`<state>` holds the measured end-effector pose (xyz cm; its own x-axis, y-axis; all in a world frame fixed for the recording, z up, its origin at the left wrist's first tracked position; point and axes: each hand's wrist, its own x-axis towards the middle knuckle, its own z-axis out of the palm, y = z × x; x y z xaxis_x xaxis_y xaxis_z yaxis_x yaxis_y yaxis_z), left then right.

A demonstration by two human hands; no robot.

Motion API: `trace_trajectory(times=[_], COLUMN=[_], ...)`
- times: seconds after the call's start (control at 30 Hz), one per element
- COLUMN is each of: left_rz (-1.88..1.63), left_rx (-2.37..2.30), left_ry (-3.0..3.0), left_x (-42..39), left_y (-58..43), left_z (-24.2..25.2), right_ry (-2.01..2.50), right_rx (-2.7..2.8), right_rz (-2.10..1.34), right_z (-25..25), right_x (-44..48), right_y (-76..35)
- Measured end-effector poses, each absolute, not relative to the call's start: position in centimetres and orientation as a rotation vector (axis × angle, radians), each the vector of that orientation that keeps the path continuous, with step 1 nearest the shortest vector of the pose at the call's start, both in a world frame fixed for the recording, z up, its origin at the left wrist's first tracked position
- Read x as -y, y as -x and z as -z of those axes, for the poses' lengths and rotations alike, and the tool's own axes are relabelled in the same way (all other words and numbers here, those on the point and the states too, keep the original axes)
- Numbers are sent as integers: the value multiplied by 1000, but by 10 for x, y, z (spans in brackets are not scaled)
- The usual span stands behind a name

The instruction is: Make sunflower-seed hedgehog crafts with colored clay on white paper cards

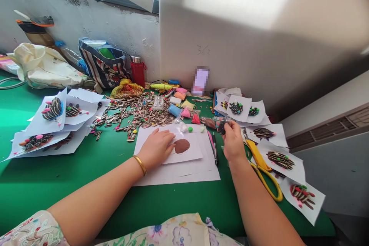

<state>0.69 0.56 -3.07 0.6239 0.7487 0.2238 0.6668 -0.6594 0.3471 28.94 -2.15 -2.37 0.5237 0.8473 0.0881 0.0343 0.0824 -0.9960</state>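
My left hand [157, 148] lies flat on a white sheet of paper [190, 155], fingers stretched out. Beside its thumb, a flattened brown oval of clay [182, 145] sticks to the sheet. To the right, my right hand [233, 142] is closed on a small packet of black clay [221, 127]. Small lumps of white and green clay [190, 129] rest at the sheet's top edge. A black pen [215, 150] lies between the papers and my right hand. Behind the paper spreads a heap of striped sunflower seeds [144, 109].
Seed-decorated paper cards lie in piles at left [52, 123] and right [281, 159]. Yellow scissors [268, 184] and a yellow cutter [258, 153] are near my right forearm. Bagged coloured clay [175, 110], a red bottle [137, 71], bags and a phone [200, 80] stand along the wall.
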Motion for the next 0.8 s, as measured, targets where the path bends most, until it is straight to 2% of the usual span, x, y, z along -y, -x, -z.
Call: trace_trajectory(times=[0.17,0.4,0.8], left_rz=[-539,-553,-570], left_rx=[-1164,-1139,-1141], left_ry=[-2618,-2625,-2593], left_x=[-5,-3,-3], left_y=[-7,-7,-7], left_z=[30,33,32], right_ry=[1300,1400,1376], right_rx=[810,919,851], right_rz=[-1004,-1044,-1357], right_z=[21,24,25], right_x=[22,18,6], right_y=[-274,-263,-248])
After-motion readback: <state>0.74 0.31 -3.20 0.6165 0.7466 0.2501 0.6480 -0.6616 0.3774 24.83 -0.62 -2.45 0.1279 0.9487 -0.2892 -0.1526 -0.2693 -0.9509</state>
